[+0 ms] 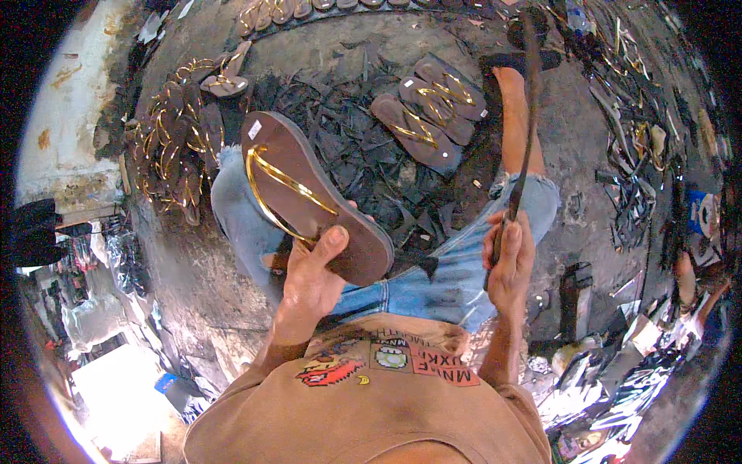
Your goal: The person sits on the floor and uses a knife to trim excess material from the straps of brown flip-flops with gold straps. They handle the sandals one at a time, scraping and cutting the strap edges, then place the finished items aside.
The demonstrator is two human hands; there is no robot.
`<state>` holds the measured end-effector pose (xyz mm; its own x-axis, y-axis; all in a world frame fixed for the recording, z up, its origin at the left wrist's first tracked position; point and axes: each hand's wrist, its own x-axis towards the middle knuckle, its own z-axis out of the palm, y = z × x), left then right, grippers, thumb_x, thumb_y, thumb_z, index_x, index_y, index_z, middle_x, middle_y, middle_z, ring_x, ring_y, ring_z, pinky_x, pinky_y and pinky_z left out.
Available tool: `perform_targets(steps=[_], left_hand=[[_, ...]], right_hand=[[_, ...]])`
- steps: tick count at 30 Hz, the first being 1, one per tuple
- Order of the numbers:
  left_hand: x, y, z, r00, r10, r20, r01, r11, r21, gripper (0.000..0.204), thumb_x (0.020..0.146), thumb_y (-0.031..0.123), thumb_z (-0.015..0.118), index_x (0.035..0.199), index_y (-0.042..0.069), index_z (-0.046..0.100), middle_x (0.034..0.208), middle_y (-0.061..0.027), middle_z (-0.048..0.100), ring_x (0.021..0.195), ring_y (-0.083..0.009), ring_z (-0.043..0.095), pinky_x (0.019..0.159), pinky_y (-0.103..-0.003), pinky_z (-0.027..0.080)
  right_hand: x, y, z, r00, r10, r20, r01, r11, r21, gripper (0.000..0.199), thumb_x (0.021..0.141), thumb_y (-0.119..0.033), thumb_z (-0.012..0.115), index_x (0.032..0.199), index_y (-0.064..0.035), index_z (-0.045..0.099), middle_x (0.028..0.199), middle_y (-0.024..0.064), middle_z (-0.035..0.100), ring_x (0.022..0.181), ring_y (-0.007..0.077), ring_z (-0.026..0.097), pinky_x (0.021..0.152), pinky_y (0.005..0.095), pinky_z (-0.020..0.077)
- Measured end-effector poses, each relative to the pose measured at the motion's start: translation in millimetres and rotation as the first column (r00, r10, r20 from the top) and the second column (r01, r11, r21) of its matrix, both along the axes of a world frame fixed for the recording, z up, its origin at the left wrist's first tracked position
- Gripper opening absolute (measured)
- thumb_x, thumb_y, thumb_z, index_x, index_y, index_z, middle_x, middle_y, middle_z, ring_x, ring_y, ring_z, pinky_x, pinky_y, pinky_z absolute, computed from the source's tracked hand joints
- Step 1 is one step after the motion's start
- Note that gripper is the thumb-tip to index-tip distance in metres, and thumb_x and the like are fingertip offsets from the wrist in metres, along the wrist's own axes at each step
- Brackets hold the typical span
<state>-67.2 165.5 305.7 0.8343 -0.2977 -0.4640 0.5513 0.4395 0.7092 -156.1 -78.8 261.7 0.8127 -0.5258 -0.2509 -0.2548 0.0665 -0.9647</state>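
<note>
My left hand (315, 271) grips a brown flip-flop (305, 185) near one end, the thumb on its upper face and the fingers beneath. Shiny gold straps cross the sole, and a small white sticker sits at its far end. In my right hand (512, 259) is a long, thin, dark knife (529, 131), its blade pointing up and away from me. The fingers wrap around its handle. The blade is well apart from the flip-flop. Between my legs lies a heap of dark scraps (332, 131).
Several gold-strapped flip-flops (433, 108) lie beyond the scraps. A pile of similar ones (174, 143) is at the left, and a row (309, 9) stands along the far edge. Dark strips (630, 170) litter the right side. Plastic-wrapped bundles (603, 387) lie at the near right.
</note>
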Motion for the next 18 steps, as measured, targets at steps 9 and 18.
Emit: perform_targets(steps=[9,18], left_hand=[[7,-6,-12,0.996,0.091,-0.018,-0.091,0.996,0.001,0.042,0.095,0.02,0.066,0.133,0.005,0.055,0.123,-0.0091,0.066,0.115,-0.0228,0.062,0.103,-0.042,0.05],[165,-48,-78,0.982,0.099,0.16,-0.014,0.887,-0.461,0.03,0.094,0.038,0.067,0.1,0.011,0.057,0.106,-0.0109,0.064,0.102,-0.0268,0.062,0.095,-0.049,0.051]], right_hand=[[-46,42,-12,0.938,0.343,-0.049,-0.336,0.935,0.118,0.054,0.103,-0.057,0.041,0.102,-0.0062,0.058,0.066,-0.0022,0.05,0.052,0.0048,0.045,0.047,0.0219,0.0337],[-45,-22,-24,0.942,-0.333,0.039,0.313,0.916,0.252,0.055,0.103,-0.06,0.04,0.105,-0.006,0.053,0.067,0.002,0.048,0.051,0.0107,0.044,0.048,0.0266,0.039]])
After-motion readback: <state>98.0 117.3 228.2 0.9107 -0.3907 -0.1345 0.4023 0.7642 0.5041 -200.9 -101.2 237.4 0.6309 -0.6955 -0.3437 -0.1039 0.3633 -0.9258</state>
